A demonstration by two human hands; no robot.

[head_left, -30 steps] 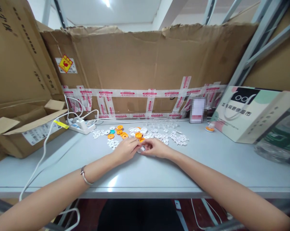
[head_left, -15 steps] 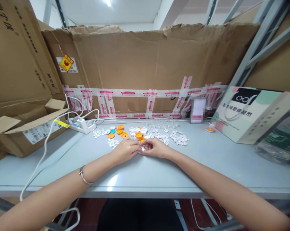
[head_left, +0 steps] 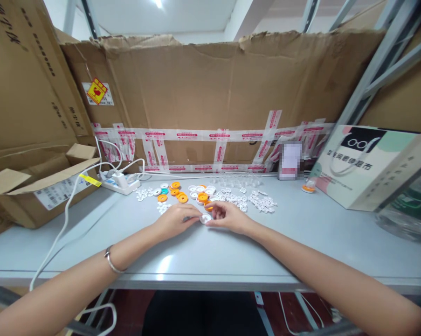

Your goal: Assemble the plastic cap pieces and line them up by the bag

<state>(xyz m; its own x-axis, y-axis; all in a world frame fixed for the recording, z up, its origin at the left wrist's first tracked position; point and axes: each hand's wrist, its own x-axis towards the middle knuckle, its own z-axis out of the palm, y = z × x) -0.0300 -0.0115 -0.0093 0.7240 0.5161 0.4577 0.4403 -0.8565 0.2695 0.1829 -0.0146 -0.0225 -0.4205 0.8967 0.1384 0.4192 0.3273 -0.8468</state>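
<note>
A small white round plastic cap with a raised rim is between my two hands, close to the tabletop. My right hand pinches its right side between thumb and fingers. On the opposite side, the fingertips of my left hand close on its left edge. Just beyond the hands lie an orange round cap and several white caps. Left of these are more orange caps and a teal cap. Small white plastic pieces lie in a pile to the right.
Clear plastic pieces line the back of the grey table. A power strip and an open cardboard box stand left. A phone, an orange-and-white item and a paper bag stand right.
My left hand has drawn slightly left and down, uncovering more of the white cap. My right hand keeps its hold on it.
</note>
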